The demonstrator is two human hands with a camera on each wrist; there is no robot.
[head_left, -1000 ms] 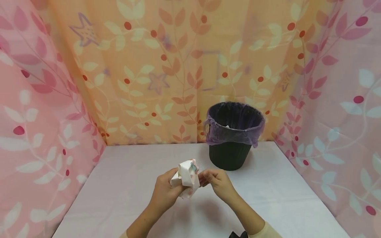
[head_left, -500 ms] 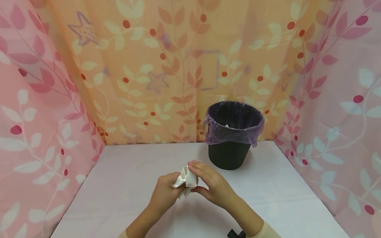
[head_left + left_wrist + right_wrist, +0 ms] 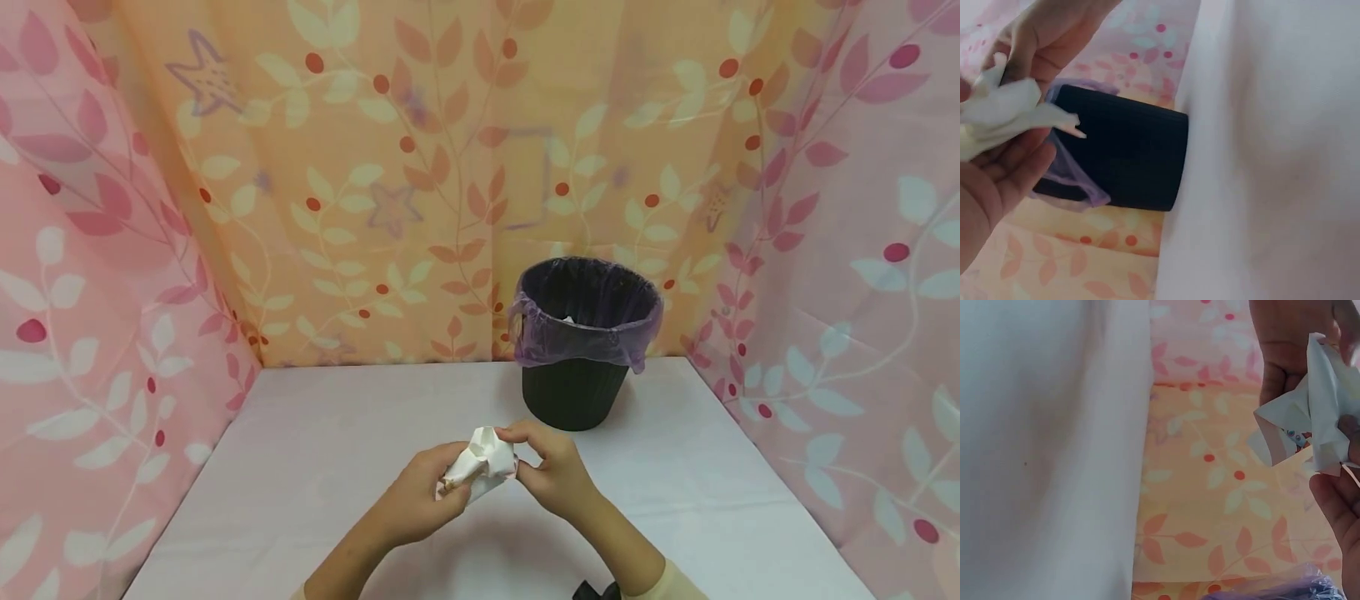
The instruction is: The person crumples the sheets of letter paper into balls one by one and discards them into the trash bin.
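Note:
A crumpled piece of white paper (image 3: pixel 491 457) is held between both hands, low over the table. My left hand (image 3: pixel 422 497) grips its left side, thumb on the near side. At its right edge, my right hand (image 3: pixel 553 468) pinches the paper between thumb and fingers. The right wrist view shows the paper (image 3: pixel 1329 403) folded into loose flaps, with a coloured print on an inner face. In the left wrist view the paper (image 3: pixel 1010 109) is blurred and hides part of the fingers.
Beyond the right hand stands a dark bin (image 3: pixel 573 396) with a purple plastic liner (image 3: pixel 592 340) over its rim. A small white scrap (image 3: pixel 568 320) shows inside. Near the right forearm lies a black object (image 3: pixel 592 592), partly cut off. Patterned curtains surround the white table (image 3: pixel 337 417).
The right hand has come in from beside the paper, spread over it, and now pinches its right edge. The paper is more tightly folded, its printed side mostly turned from the head view.

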